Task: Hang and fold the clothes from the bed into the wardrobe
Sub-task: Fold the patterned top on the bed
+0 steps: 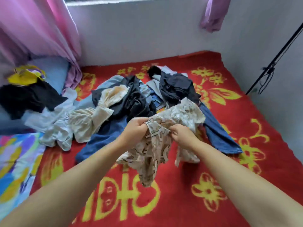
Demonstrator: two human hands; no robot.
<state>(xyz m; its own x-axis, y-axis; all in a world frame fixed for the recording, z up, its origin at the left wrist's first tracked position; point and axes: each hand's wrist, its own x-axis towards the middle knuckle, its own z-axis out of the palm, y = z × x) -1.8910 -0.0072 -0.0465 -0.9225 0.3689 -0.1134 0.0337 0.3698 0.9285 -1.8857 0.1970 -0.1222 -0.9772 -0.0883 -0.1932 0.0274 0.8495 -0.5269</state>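
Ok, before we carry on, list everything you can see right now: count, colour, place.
patterned garment: one, beige with brown print, held up over the bed
jeans: one, blue, right of the held garment
dark clothes: several, black and navy, heaped mid-bed
cream garment: one, off-white, left of the heap
white garment: one, bed's left edge
black garment: one, far left
yellow item: one, behind the black garment
blanket: one, red with yellow flowers, covering the bed
curtains: pink, upper left and upper right
left hand: grips the patterned garment
right hand: grips the same garment
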